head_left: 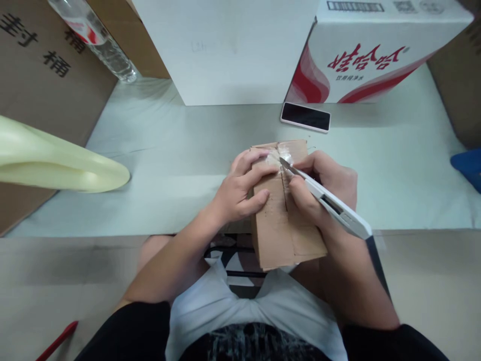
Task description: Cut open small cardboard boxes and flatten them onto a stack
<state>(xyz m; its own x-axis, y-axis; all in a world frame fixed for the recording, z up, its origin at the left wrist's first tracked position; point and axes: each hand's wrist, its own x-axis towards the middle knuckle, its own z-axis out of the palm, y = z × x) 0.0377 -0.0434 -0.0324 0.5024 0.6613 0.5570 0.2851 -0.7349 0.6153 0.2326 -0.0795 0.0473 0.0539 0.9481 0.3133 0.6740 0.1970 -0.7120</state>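
Observation:
A small brown cardboard box [280, 230] sealed with clear tape rests at the table's near edge, over my lap. My left hand [240, 188] is wrapped over its left side, fingers pressing on the top flap. My right hand [319, 193] grips a white utility knife [334, 205]. The blade tip touches the taped centre seam near the box's far end.
A black phone [305, 117] lies on the pale table [169, 150] just beyond the box. A white and red carton [376, 50] and a plain white box [225, 50] stand at the back. Brown cartons, a plastic bottle [97, 40] and a cream plastic object [56, 160] crowd the left. Something blue [468, 168] sits at the right edge.

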